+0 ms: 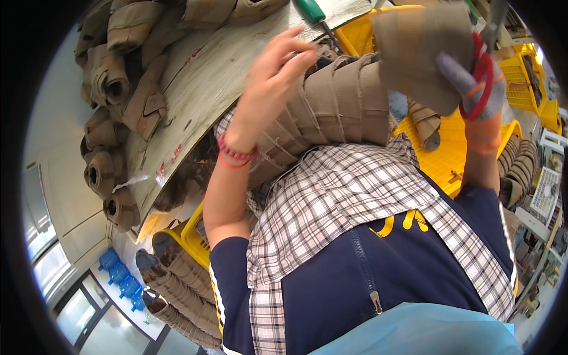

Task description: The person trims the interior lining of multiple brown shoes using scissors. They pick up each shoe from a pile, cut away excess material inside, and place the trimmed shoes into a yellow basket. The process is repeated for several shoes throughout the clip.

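Observation:
My right hand (482,97), in a grey and orange glove, grips a brown curved cuff-like piece (423,56), blurred by motion. A red loop (484,77), perhaps a scissor handle, lies across the same hand. My bare left hand (275,74), red bracelets at its wrist, is raised with fingers loosely bent and apart, and nothing shows in it. Behind and below it, a row of nested brown cuff-like pieces (331,97) lies across my lap, against the checked apron (331,189). The held piece hangs by the right end of this row.
A worn wooden table (195,77) on the left carries several rolled brown pieces (109,83) and a green-handled tool (310,10). Yellow crates (441,139) stand at the right. More nested stacks (183,290) are at the lower left, near blue water bottles (121,278).

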`<control>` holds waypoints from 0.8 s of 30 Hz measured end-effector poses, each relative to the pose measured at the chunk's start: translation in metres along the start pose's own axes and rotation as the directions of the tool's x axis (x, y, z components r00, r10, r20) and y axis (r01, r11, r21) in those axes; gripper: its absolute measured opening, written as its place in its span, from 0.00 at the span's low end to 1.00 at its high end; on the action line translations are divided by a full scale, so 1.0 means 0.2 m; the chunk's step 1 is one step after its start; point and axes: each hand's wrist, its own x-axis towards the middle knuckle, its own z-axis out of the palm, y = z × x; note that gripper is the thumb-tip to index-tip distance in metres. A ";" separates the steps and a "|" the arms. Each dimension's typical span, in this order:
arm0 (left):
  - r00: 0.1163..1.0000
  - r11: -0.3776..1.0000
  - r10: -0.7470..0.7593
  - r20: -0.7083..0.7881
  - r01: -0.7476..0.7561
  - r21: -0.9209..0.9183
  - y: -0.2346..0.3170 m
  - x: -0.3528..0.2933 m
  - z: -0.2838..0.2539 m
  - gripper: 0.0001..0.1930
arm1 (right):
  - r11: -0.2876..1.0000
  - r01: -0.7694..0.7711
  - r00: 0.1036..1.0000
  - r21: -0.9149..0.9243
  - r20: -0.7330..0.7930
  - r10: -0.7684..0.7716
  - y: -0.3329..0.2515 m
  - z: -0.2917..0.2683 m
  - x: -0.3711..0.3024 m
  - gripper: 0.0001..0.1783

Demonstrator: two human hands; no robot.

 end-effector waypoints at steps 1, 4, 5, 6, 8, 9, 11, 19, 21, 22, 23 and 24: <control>0.999 0.965 0.003 -0.047 0.009 0.263 -0.04 -0.05 -0.06 0.12 | 0.980 -0.200 0.979 0.025 -0.043 0.201 0.06 -0.01 -0.05 0.17; 0.868 0.991 -0.030 -0.496 0.091 0.098 -0.13 -0.29 -0.24 0.09 | 0.961 -0.276 0.954 -0.025 -0.128 0.271 0.27 0.08 -0.28 0.20; 0.753 0.986 -0.040 -0.656 0.135 0.095 -0.15 -0.41 -0.30 0.07 | 0.942 -0.335 0.942 -0.016 -0.041 0.334 0.30 0.11 -0.31 0.23; 0.654 0.986 -0.037 -0.756 0.149 0.081 -0.22 -0.55 -0.38 0.08 | 0.919 -0.395 0.918 -0.017 0.042 0.395 0.34 0.14 -0.35 0.27; 0.472 0.973 -0.074 -0.879 0.226 0.039 -0.31 -0.84 -0.42 0.11 | 0.780 -0.542 0.839 0.312 0.151 0.522 0.34 0.27 -0.37 0.26; 0.408 0.959 -0.101 -0.907 0.284 0.021 -0.32 -0.94 -0.39 0.12 | 0.633 -0.553 0.814 0.542 0.192 0.548 0.36 0.33 -0.37 0.26; 0.338 0.906 -0.323 -0.884 0.380 -0.185 -0.32 -1.13 -0.26 0.14 | 0.810 -0.336 0.942 0.480 0.172 0.288 0.47 0.40 -0.36 0.23; 0.682 0.906 -0.346 -0.644 0.422 -0.039 -0.35 -1.14 -0.12 0.16 | 0.269 -0.612 0.776 0.743 0.500 0.384 0.74 0.42 -0.50 0.26; 0.693 0.871 -0.478 -0.540 0.294 -0.393 -0.39 -1.13 -0.14 0.17 | 0.339 -0.729 0.677 0.594 0.555 0.483 0.44 0.45 -0.35 0.30; 0.721 0.806 -0.513 -0.465 0.218 -0.551 -0.42 -1.11 -0.16 0.18 | 0.376 -0.681 0.728 0.629 0.523 0.443 0.38 0.47 -0.32 0.33; 0.746 0.754 -0.531 -0.402 0.201 -0.625 -0.43 -1.10 -0.19 0.20 | 0.382 -0.668 0.742 0.639 0.526 0.416 0.35 0.49 -0.29 0.33; 0.771 0.696 -0.541 -0.336 0.186 -0.693 -0.45 -1.07 -0.22 0.22 | 0.388 -0.654 0.755 0.649 0.529 0.388 0.33 0.51 -0.26 0.33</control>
